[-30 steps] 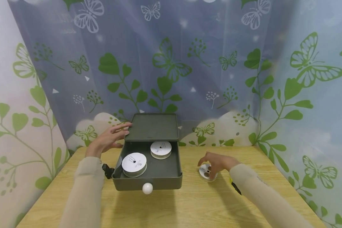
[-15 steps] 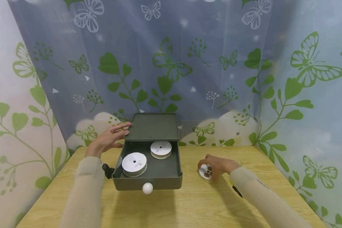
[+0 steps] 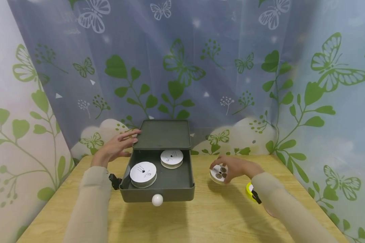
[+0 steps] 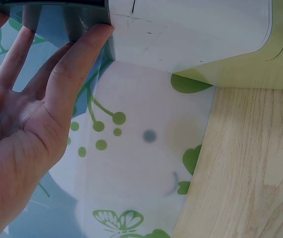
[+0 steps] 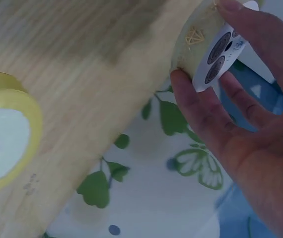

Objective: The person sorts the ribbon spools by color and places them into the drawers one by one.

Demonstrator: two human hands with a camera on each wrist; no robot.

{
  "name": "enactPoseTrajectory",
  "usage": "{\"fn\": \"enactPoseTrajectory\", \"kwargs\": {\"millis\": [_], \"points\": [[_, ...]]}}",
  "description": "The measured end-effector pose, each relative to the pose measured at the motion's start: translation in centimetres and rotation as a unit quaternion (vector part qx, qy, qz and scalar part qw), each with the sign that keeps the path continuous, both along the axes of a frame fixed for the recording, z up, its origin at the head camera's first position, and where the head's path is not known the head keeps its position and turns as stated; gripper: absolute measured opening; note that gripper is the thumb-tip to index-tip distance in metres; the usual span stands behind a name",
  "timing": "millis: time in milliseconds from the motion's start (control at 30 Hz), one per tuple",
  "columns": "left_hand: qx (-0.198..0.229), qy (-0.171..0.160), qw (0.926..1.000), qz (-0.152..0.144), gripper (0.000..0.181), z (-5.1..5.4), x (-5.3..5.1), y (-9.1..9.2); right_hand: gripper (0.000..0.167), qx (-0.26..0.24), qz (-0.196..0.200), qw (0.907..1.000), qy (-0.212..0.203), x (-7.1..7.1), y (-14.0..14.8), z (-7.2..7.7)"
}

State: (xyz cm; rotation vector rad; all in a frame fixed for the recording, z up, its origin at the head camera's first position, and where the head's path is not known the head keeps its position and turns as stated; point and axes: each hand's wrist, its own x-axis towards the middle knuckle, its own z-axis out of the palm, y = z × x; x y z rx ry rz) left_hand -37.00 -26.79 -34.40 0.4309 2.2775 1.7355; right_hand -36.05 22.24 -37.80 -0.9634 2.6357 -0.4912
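Note:
My right hand (image 3: pixel 236 166) pinches a ribbon spool (image 3: pixel 216 172) by its edges, thumb on one side and fingers on the other. In the right wrist view, the spool (image 5: pixel 196 47) shows cream ribbon with a gold print and a white label with dark circles. It is held above the wooden table. On the left, a dark grey box (image 3: pixel 165 133) stands with its drawer (image 3: pixel 173 195) pulled out. Two white-labelled ribbon spools lie in that drawer, one front left (image 3: pixel 143 172), one back right (image 3: pixel 172 157). My left hand (image 3: pixel 115 148) rests straight fingers against the box's upper left edge.
A yellow ribbon spool (image 5: pixel 32 134) is on the table near my right wrist, partly covered by the sleeve in the head view. The drawer's round white knob (image 3: pixel 157 200) faces me. A patterned curtain (image 3: pixel 219 84) hangs behind the table (image 3: pixel 200 219) and along both sides.
My right hand has closed its grip on the ribbon spool and raised it slightly off the table. More of the yellow spool now shows. The left hand and box stay put.

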Motion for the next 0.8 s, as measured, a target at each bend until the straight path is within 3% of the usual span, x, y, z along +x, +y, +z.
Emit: {"fn": "enactPoseTrajectory", "kwargs": {"millis": [367,533,800], "points": [[-0.005,0.006,1.0,0.0,0.061,0.2,0.0,0.0,0.069,-0.021,0.034,0.997,0.066,1.0,0.1,5.1],[-0.006,0.004,1.0,0.002,0.061,0.1,-0.1,0.0,0.069,-0.021,0.026,0.997,0.069,1.8,-0.3,7.4],[-0.005,0.004,1.0,0.0,0.062,0.2,0.1,0.1,0.068,-0.048,0.044,0.9958,0.065,2.9,-1.2,10.4]]}}
